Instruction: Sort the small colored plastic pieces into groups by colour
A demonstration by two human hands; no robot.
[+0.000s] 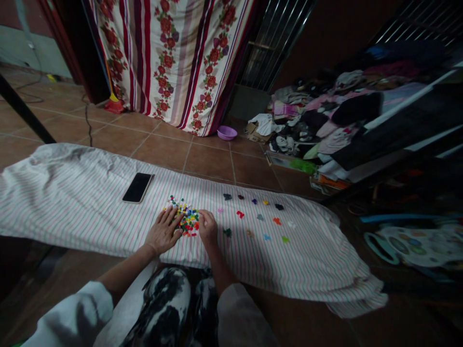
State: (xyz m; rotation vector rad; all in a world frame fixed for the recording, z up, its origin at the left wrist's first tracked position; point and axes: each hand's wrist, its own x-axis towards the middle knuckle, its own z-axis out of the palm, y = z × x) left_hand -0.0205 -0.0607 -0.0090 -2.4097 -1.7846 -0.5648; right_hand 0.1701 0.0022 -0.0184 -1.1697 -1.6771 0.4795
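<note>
A heap of small coloured pieces (188,222), mixed red, yellow, green, blue and white, lies on the striped cloth (289,270). My left hand (164,231) rests flat on the heap's left side, fingers spread. At the right edge of the heap, my right hand (208,227) has its fingers curled and pressed together; whatever is between them is hidden. Farther right, small single-colour clusters sit in rough rows, among them a red cluster (240,214), an orange cluster (277,221), a dark green cluster (227,233) and a black cluster (279,206).
A dark-screened phone (138,188) lies on the cloth left of the heap. Beyond are a tiled floor, a purple basin (227,133), a floral curtain (170,62) and a broom (114,103). Piled clothes (325,111) fill the back right.
</note>
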